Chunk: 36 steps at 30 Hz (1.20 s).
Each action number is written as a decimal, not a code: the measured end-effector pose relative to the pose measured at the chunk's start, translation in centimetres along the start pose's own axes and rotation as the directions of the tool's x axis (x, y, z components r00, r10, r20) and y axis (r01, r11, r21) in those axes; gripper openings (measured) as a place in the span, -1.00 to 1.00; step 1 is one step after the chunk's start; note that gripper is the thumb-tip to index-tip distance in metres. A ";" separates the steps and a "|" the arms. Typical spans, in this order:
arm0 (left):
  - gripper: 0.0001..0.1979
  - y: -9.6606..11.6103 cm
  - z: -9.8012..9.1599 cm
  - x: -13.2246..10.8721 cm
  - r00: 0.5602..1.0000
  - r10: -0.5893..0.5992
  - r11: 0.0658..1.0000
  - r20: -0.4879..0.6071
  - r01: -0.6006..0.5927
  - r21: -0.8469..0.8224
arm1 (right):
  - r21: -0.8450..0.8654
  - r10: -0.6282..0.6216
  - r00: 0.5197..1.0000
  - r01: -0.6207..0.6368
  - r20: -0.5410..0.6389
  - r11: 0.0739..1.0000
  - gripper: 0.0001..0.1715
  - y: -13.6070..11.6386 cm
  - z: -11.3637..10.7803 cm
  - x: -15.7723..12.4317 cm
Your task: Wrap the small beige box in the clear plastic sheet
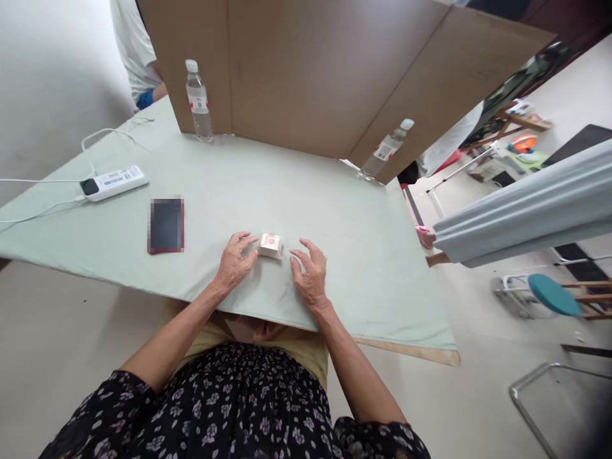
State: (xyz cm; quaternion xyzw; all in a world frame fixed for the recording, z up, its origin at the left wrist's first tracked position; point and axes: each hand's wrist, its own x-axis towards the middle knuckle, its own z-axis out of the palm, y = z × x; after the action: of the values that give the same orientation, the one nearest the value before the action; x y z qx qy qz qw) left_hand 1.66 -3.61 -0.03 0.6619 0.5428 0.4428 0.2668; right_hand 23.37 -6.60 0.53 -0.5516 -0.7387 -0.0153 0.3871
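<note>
A small pale block in clear wrapping, with a red mark on its top [270, 245], rests on the green-covered table [224, 185] between my hands. Its exact kind is too small to tell. On its left side is my left hand [236, 259], fingers curved and apart, the tips very close to the wrapping; whether they touch it I cannot tell. My right hand [310, 270] lies to the right with a visible gap to the block, its fingers bent and spread. Neither hand holds anything.
A cardboard screen [296, 76] borders the table's far side, with one water bottle [199, 105] at left and another [386, 150] at right. Left of my hands are a dark, pixelated flat object [166, 225] and a white power strip [117, 183] with cables. A person's sleeve [136, 51] shows behind.
</note>
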 end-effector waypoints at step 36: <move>-0.86 1.7 1.8 1.1 0.958 0.287 0.910 0.007 -0.274 0.312 | 0.489 0.268 0.807 -0.545 0.526 0.681 -0.73 2.7 6.1 11.4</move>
State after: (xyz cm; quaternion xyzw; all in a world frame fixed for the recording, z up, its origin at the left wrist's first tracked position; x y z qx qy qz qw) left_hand 4.05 -2.76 0.88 0.7578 0.5098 0.3988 0.0829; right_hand 21.17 6.32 1.89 -0.5367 -0.6203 0.4331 0.3737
